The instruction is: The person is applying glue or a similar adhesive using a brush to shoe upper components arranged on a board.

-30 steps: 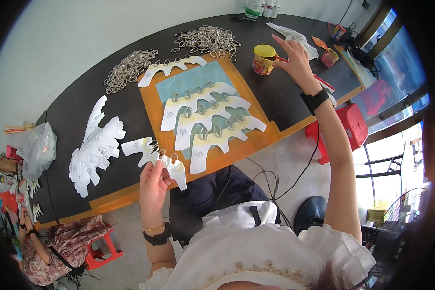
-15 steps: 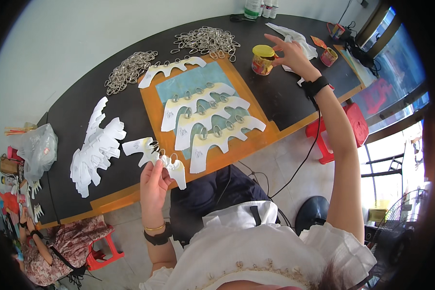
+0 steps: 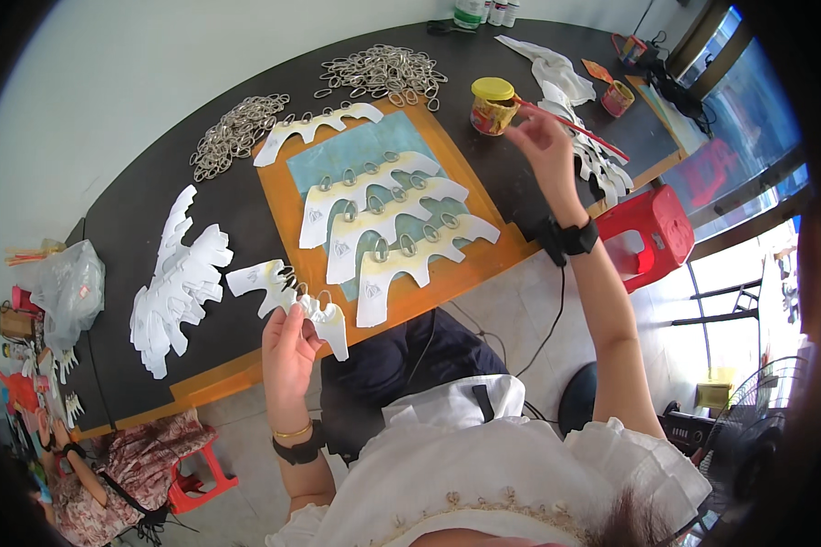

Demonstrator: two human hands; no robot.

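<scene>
Plastic bag (image 3: 75,296): placed at the table's far-left end, well to the left of the left-hand grip.
Cut-out stack (image 3: 178,287): laid fanned on the black table (image 3: 246,214), to the left of the left-hand grip and apart from it.
Smaller ring pile (image 3: 237,135): heaped beyond the left-hand grip, slightly to its left.
Left hand (image 3: 287,357): clamped on a white scalloped strip (image 3: 324,319), which is pinched under the thumb at the near table edge; one end is spread up and left of the grip, the other is hung down to its right, and metal loops are seen standing along it.
Orange board (image 3: 278,196): set beyond the left-hand grip and to its right, with a blue-green sheet (image 3: 337,150) laid on it.
Larger ring pile (image 3: 383,75): heaped past the board's far edge, between the two hands from side to side.
Ringed strips (image 3: 374,281): four are laid out on the board, between the two grips, one being set apart near the far edge.
Yellow-lidded tub (image 3: 493,108): stood just left of the right-hand fingers.
Right hand (image 3: 549,157): held with fingers curled; whether they are closed on anything cannot be told.
Red stick (image 3: 597,142): slanted from beside the tub, behind the right-hand fingers, to their right; contact cannot be told.
White cloth (image 3: 556,73): crumpled beyond the right hand.
Small tub (image 3: 617,98): stood farther right of the right hand.
Red stool (image 3: 670,228): seen below table level, right of the right wrist.
</scene>
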